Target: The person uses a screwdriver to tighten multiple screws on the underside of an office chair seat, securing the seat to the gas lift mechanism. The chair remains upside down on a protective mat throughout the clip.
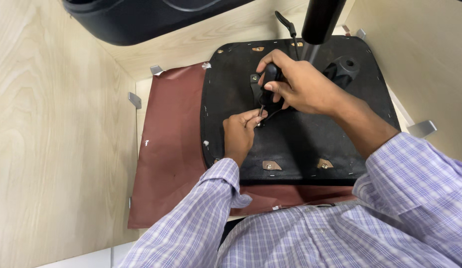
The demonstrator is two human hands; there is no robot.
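- Far left: pale wood panel [52, 124], upright, with small metal brackets [134, 100] along its edge.
- Top left: dark rounded plastic part [141, 17], partly out of view.
- Maroon sheet [169, 149] flat on the desk [141, 92], sticking out left of and below the seat.
- Black seat underside [300, 149] on the sheet, staples along the rim, tan tabs [271, 165] with screws near the lower edge.
- Left hand [239, 133] on the seat, left of centre; fingers pinched narrow at the driver tip, seemingly steadying a small screw [259, 124], too small to be sure.
- Screwdriver [266, 89]: black handle up, thin shaft down; long axis near upright, tilted slightly, tip meeting the seat just beside the left fingertips.
- Right hand [300, 84] above and right of the left, fingers wrapped tight round the handle, thumb on its left side.
- Key relation: tip directly below the right hand's grip and touching the left pinch; left hand nearer the screw spot, right hand at the top of the tool.
- Black bracket [347, 67] on the seat just right of the right hand.
- Black post [321, 20] above, thin cable [289, 27] beside it.
- Right: another pale wood panel [424, 59], metal bracket [422, 128] at its base.
- Bottom: checked shirt sleeves [414, 173].
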